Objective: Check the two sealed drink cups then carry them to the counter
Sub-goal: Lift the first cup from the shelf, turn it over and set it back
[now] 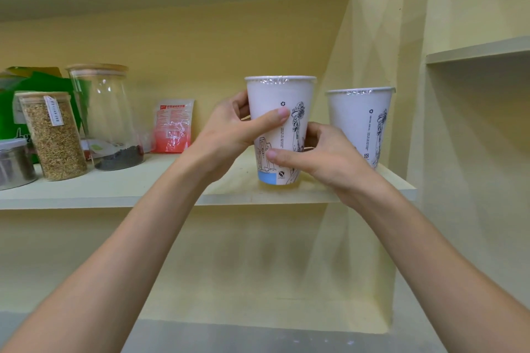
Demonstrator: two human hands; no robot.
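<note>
On the shelf (160, 180) I see two cups: the near cup (279, 129) sits between my left hand (229, 137) and right hand (324, 157), the far cup (360, 123) to its right (partly behind my right hand). Jars (53, 135) and a packet (172, 126) stand well left.

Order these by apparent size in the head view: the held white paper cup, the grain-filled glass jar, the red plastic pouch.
1. Held white paper cup, though nearest the camera
2. Grain-filled glass jar, close behind, so unsure
3. Red plastic pouch
</note>
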